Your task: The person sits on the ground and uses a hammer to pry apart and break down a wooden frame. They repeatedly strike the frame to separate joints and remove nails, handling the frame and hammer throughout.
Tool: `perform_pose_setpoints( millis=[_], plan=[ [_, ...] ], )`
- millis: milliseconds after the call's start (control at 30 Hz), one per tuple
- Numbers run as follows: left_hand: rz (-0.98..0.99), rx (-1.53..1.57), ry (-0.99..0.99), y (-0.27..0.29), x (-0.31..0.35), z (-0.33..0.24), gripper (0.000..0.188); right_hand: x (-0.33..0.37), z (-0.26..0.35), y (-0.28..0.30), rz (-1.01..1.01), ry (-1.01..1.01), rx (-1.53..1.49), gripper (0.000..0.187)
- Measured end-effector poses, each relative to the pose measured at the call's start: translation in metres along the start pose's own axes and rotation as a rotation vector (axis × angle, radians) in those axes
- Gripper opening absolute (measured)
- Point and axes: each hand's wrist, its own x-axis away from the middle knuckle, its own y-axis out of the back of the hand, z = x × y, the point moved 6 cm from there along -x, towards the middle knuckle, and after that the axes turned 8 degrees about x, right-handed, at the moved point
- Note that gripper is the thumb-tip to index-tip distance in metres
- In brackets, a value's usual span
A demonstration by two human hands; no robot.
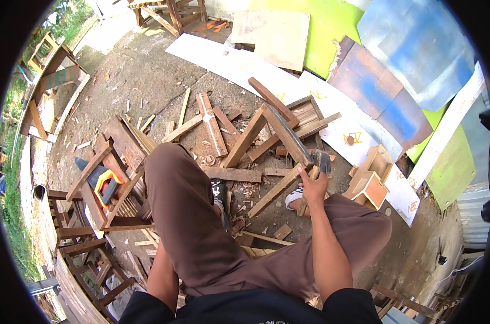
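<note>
My right hand (313, 188) is closed round the wooden handle of a hammer, whose dark metal head (323, 161) stands just above my fingers. Its fingertips touch or nearly touch the lower end of a joined wooden frame (284, 129), made of thick brown beams that meet at a corner. A paler wooden bar (274, 193) slants down from that end toward the ground between my feet. Only my left forearm shows, at the lower left; the left hand is hidden behind my raised left knee.
At left, a handsaw (109, 189) with an orange and black handle lies on a wooden stool-like piece (127, 147). Loose beams (211, 124) and chips litter the ground ahead. A small wooden box (370, 175) sits right of my right knee, near a long white board (250, 67) and painted sheets (418, 43).
</note>
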Motion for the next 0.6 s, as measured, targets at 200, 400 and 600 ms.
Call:
perform_pose_setpoints(
  millis=[200, 400, 600],
  plan=[
    [-0.052, -0.133, -0.331, -0.034, 0.022, -0.077, 0.039, 0.005, 0.015, -0.013, -0.037, 0.078, -0.137, 0.034],
    [0.078, -0.291, -0.934, -0.108, 0.104, -0.150, 0.035, 0.013, 0.029, -0.016, -0.016, -0.032, -0.029, 0.031],
    [0.695, -0.372, -0.905, -0.233, 0.149, -0.072, 0.036, 0.021, 0.039, -0.008, -0.089, -0.046, -0.123, 0.033]
  ],
)
